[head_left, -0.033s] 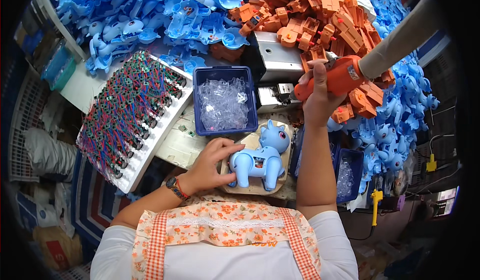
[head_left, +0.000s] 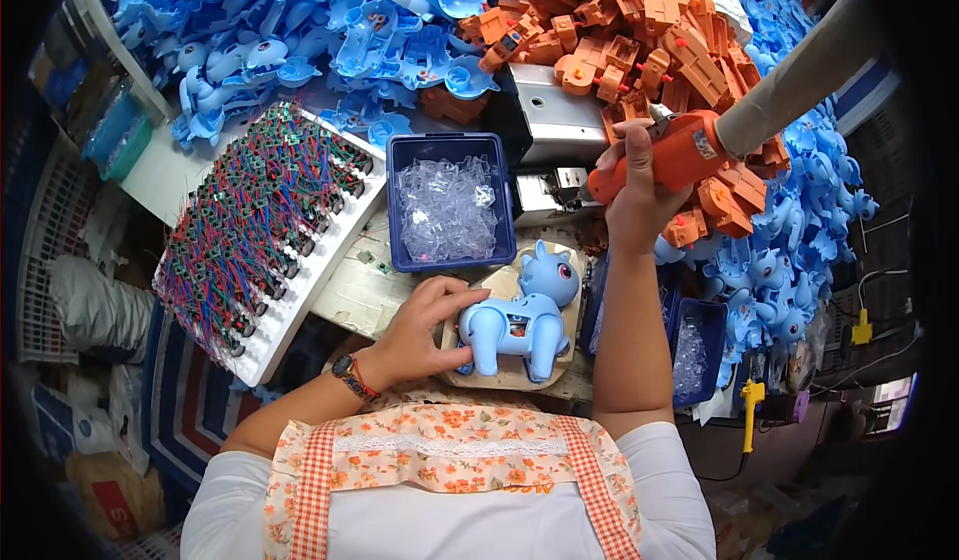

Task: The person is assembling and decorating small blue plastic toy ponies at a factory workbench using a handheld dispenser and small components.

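A light-blue toy pony (head_left: 514,325) lies on its side on a wooden block (head_left: 567,360) in front of me, its head up and to the right. Through an opening in its flank, a bit of the inside shows. My left hand (head_left: 425,322) grips the rear end of the pony, thumb below and fingers above. Farther right, my right hand (head_left: 642,195) is wrapped round an orange electric screwdriver (head_left: 681,152), held nearly level. The driver's tip points left, right at a small metal screw feeder (head_left: 544,192); whether a screw is on it, I cannot tell.
A dark-blue bin (head_left: 393,200) of clear plastic parts stands behind the pony. To the left lies a white foam tray (head_left: 312,310) of wired circuit boards. Blue shell pieces (head_left: 270,20) and orange plastic boxes (head_left: 689,60) are heaped at the back. A smaller bin (head_left: 714,325) sits right.
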Available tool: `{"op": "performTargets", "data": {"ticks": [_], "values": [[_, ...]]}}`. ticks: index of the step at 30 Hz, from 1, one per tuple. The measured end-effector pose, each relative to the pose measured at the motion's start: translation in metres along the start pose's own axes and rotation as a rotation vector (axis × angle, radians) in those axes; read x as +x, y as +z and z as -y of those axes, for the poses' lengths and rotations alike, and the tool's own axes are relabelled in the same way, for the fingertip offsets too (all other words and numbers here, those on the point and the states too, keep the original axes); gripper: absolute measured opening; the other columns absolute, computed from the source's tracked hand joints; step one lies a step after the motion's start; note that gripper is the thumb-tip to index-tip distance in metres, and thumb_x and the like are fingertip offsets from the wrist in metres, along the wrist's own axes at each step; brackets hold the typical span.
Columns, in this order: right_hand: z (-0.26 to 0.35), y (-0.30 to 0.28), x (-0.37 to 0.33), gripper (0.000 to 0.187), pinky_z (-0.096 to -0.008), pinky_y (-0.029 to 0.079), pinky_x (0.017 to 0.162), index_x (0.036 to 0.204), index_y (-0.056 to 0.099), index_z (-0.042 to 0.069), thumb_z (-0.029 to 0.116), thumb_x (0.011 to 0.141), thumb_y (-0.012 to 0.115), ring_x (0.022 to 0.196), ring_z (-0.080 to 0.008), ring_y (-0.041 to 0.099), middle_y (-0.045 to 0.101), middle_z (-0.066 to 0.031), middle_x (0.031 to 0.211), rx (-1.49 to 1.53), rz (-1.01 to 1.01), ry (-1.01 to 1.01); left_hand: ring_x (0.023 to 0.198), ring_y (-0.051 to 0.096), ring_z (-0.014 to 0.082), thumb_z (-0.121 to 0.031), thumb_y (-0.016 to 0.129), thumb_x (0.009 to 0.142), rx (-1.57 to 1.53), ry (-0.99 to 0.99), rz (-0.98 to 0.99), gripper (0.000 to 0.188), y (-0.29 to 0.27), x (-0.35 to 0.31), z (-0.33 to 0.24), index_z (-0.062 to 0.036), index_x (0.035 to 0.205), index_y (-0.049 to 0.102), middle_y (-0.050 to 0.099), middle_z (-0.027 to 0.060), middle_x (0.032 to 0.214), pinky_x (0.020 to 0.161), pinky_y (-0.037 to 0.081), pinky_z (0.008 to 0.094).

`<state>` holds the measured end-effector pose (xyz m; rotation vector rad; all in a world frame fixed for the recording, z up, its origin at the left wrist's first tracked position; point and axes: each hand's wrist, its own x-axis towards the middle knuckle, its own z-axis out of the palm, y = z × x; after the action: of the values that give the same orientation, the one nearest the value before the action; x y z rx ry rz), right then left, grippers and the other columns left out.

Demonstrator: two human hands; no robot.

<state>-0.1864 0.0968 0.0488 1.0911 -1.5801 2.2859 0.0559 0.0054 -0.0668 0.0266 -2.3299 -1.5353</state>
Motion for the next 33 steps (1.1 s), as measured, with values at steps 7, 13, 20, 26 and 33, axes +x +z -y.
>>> {"op": "performTargets", "data": {"ticks": [7,13,20,26,33], "values": [[0.012,-0.003,0.001,0.023,-0.0268,0.047,0.051,0.102,0.055,0.0,0.017,0.093,0.067,0.055,-0.0133,0.057,0.063,-0.0083,0.083,0.019,0.056,0.025,0.113,0.053,0.0252,-0.014,0.074,0.074,-0.092,0.016,0.092,0.061,-0.019,0.002,-0.013,-0.0052,0.132,0.057,0.053,0.013,0.123,0.098,0.043,0.0359],[0.027,0.006,-0.004,0.028,-0.0296,0.048,0.052,0.111,0.049,0.001,0.019,0.095,0.064,0.055,-0.0143,0.057,0.064,-0.0109,0.089,0.104,0.056,0.043,0.103,0.059,0.0246,-0.011,0.072,0.08,0.023,0.02,-0.04,0.048,-0.032,0.013,-0.033,-0.0034,0.126,0.062,0.06,0.014,0.112,0.089,0.048,0.0338],[0.066,0.021,-0.028,0.054,-0.0313,0.046,0.054,0.126,0.041,0.0,0.045,0.098,0.053,0.052,-0.0132,0.051,0.059,-0.0116,0.097,0.267,0.223,0.083,0.08,0.061,0.0163,-0.011,0.078,0.078,0.052,0.077,-0.183,0.036,-0.019,0.047,-0.035,-0.0068,0.114,0.07,0.063,0.0067,0.093,0.069,0.049,0.0284],[0.082,0.027,-0.041,0.057,-0.0306,0.047,0.054,0.127,0.039,-0.001,0.048,0.099,0.049,0.052,-0.0126,0.052,0.056,-0.0127,0.098,0.345,0.303,0.092,0.082,0.063,0.0163,-0.008,0.079,0.076,-0.018,0.123,-0.228,0.021,-0.011,0.048,-0.028,-0.0072,0.097,0.076,0.066,0.005,0.086,0.069,0.049,0.0282],[0.082,0.033,-0.048,0.058,-0.0303,0.048,0.053,0.126,0.038,-0.002,0.049,0.099,0.05,0.053,-0.013,0.054,0.056,-0.0139,0.098,0.356,0.317,0.112,0.08,0.063,0.0201,-0.01,0.081,0.072,0.093,0.178,-0.239,0.012,-0.018,0.045,-0.029,-0.0081,0.082,0.075,0.067,0.0046,0.081,0.072,0.049,0.0324]]}}
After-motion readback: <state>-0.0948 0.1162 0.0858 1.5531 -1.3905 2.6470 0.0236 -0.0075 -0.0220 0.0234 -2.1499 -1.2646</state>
